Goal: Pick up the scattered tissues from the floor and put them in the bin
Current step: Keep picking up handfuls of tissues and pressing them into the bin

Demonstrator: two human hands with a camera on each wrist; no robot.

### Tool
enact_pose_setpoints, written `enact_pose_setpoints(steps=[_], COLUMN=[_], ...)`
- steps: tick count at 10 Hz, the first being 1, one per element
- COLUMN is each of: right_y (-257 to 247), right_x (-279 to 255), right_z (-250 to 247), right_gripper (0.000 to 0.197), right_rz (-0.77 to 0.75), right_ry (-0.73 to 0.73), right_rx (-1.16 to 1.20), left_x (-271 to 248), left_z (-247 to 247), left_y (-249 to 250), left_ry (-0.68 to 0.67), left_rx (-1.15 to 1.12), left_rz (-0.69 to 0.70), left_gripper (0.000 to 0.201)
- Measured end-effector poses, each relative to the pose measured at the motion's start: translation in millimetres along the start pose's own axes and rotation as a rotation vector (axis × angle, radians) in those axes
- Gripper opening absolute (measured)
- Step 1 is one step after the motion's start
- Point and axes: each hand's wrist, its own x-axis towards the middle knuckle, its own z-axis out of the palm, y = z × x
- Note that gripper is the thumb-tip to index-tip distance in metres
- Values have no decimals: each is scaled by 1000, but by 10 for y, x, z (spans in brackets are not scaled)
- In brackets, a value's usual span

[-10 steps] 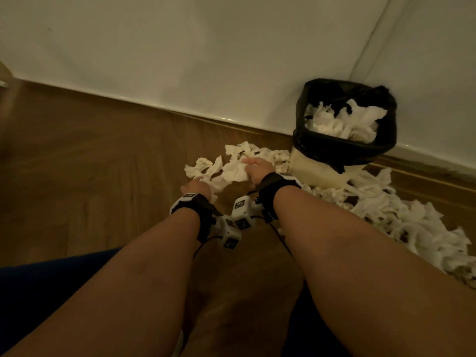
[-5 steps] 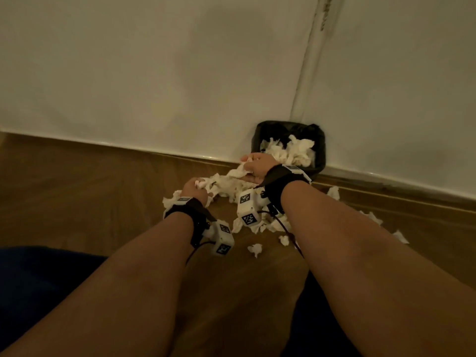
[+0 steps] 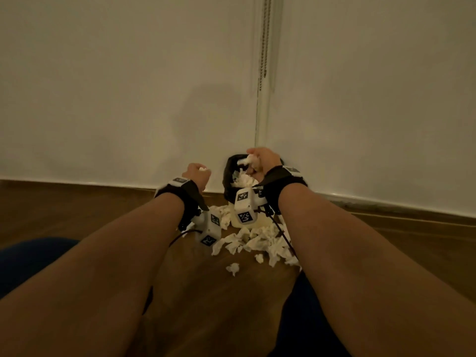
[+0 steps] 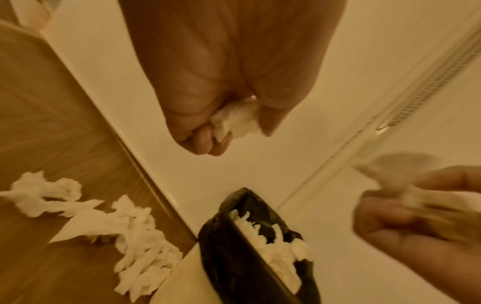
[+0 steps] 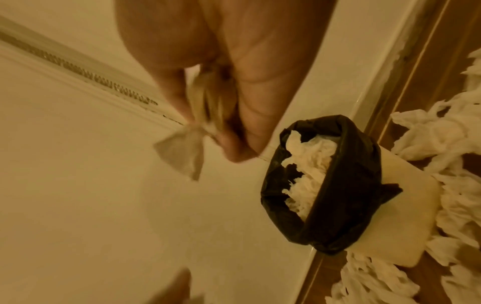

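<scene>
- Nearest the person, the loose tissues (image 3: 253, 240) are lying heaped on the wooden floor (image 3: 77, 215) in front of the bin and along its side, with a few small scraps straying closer. They are waiting there because only a handful can be carried at a time.
- Above that heap, the left hand (image 3: 197, 176) is clenching around a small wad of tissue (image 4: 234, 121); the fingers are curling tight so that the light paper is not slipping out on the way. It is hovering just left of the bin, not over the opening, probably queuing behind the other hand.
- A little further on, the right hand (image 3: 262, 161) is gripping a crumpled tissue (image 5: 182, 152), a corner of it hanging out below the fingers. From the head view it is sitting over the bin's mouth, likely so that letting go drops the paper straight in.
- The bin (image 3: 231, 176) is standing against the skirting in the corner, its black bag (image 5: 338, 185) folded over the rim to keep the liner open. White tissue is already filling it close to the top, so new wads may need pressing down.
- Behind everything, the pale wall (image 3: 128, 99) is backing the bin.
</scene>
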Motion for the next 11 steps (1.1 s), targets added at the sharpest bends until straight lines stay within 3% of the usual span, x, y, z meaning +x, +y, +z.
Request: enact_pose_setpoints(steps=[1, 2, 3, 4, 5, 6, 7, 9, 11], right_y=[-125, -200, -224, -153, -30, -16, 39, 200, 365], right_x=[-107, -192, -198, -83, 43, 24, 96, 262, 550], right_z=[-9, -40, -116, -183, -335, -417, -532, -592, -584], right_gripper=[38, 47, 41, 32, 33, 28, 22, 25, 31], right_rz=[10, -19, -63, -225, -176, -198, -232, -227, -200], right_ry=[16, 73, 122, 77, 184, 308, 360, 331, 298], right_rx=[133, -55, 15, -604, -164, -378, -523, -789, -1037], left_x=[-102, -182, -160, -131, -82, -46, 14, 280, 599], left_z=[71, 123, 198, 269, 381, 456, 499, 746, 965], left_y=[319, 548, 612, 606, 626, 671, 650, 364, 81], left_ry=[44, 55, 8, 3, 11, -22, -94, -140, -59], left_rx=[-57, -9, 144, 257, 220, 99, 162, 274, 439], left_rz=[26, 89, 170, 237, 323, 454, 500, 493, 476], left_gripper=[45, 38, 46, 45, 43, 39, 38, 36, 24])
